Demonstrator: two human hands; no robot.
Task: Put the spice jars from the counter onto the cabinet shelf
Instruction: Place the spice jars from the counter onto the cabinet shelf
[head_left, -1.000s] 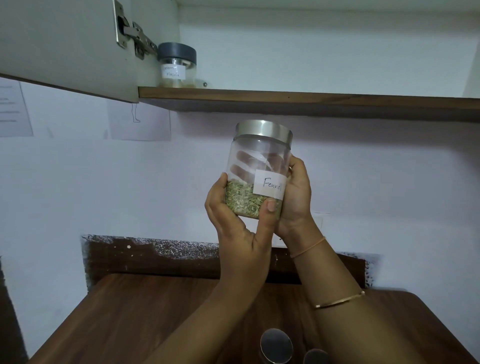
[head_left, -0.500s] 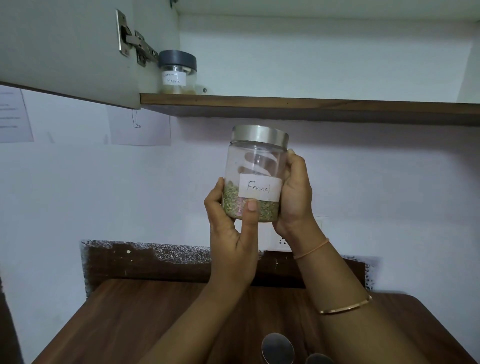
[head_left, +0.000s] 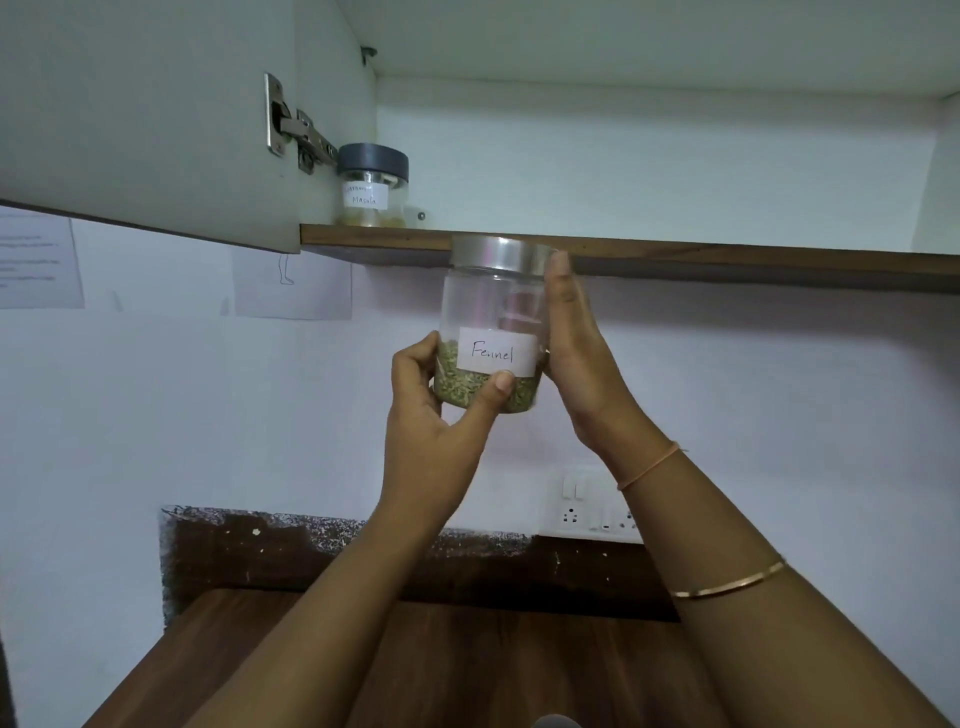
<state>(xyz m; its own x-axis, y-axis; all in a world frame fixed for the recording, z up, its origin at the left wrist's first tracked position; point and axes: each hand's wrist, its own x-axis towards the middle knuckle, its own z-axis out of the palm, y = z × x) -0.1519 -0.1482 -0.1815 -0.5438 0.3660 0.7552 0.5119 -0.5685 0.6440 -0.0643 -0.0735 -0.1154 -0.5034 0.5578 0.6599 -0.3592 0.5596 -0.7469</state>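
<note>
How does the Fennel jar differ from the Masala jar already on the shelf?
The Fennel jar has a silver lid; the Masala jar has a dark grey one. The left hand and right hand hold the Fennel jar; the Masala jar stands on the cabinet shelf. Both are clear with white handwritten labels.

We see a clear fennel jar (head_left: 488, 332), silver-lidded and upright, its white label handwritten "Fennel", pale green seed filling its lower part; it hangs in the air, gripped by a left hand (head_left: 431, 415) at the base and a right hand (head_left: 576, 364) along its side; its lid overlaps the wooden front edge of the cabinet shelf (head_left: 675, 254); a grey-lidded masala jar (head_left: 371, 187) stands upright at the shelf's left end.
</note>
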